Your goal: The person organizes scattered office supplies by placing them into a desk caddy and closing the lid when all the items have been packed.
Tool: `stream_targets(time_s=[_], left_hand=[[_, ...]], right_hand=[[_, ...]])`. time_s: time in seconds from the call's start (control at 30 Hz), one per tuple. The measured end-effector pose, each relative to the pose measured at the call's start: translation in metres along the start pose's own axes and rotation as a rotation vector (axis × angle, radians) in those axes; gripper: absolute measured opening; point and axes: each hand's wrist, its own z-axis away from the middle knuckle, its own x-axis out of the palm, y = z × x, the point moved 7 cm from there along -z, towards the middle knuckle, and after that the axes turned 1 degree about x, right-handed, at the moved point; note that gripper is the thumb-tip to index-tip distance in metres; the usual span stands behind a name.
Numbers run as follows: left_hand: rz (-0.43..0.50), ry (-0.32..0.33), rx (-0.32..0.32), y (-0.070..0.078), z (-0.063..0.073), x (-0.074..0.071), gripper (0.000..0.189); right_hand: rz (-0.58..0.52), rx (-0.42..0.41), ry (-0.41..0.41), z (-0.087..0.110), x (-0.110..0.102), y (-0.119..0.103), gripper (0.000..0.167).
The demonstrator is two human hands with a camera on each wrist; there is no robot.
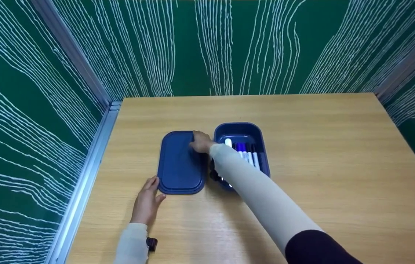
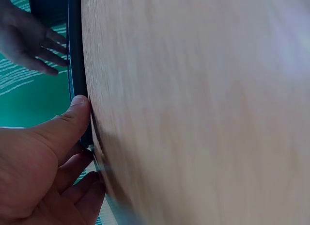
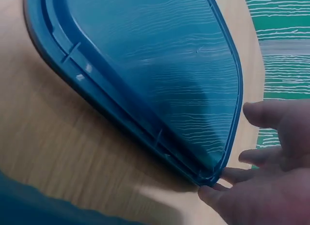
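A dark blue rectangular lid [image 1: 181, 161] with rounded corners lies on the table, left of a matching box [image 1: 241, 128]. My left hand [image 1: 145, 203] holds the lid's near left corner. In the left wrist view its thumb [image 2: 72, 111] lies against the rim and the other fingers curl below. My right hand [image 1: 201, 142] reaches across to the far right corner of the lid. In the right wrist view the fingertips [image 3: 232, 175] touch that corner, with the fingers fairly straight and spread. Raised ridges run along the lid's rim [image 3: 111, 87].
Several marker pens [image 1: 250, 157] with white barrels and dark caps lie in the box, partly hidden by my right forearm. The wooden table [image 1: 324, 154] extends to the right. Green panels [image 1: 185, 55] with white wavy lines enclose its back and sides, with a metal frame [image 1: 93, 157] at left.
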Motion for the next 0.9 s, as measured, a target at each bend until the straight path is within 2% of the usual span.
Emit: stream_targets(time_s=[0.23, 0.4, 0.7, 0.9], left_hand=[[-0.01, 0.01, 0.023, -0.0007, 0.0008, 0.0001, 0.067], [-0.018, 0.023, 0.005, -0.0008, 0.0003, 0.0002, 0.067], [0.016, 0.051, -0.013, 0.0002, -0.0028, 0.0001, 0.066], [0.034, 0.079, -0.009, -0.0003, -0.0025, -0.003, 0.067]], right_hand=[[0.057, 0.059, -0.007, 0.0, -0.0004, 0.0023, 0.062], [0.103, 0.07, -0.024, -0.0031, -0.0006, 0.0048, 0.06], [0.022, 0.088, -0.006, -0.0051, -0.0026, 0.0074, 0.063], [0.03, 0.088, 0.008, -0.0032, -0.0057, 0.0006, 0.061]])
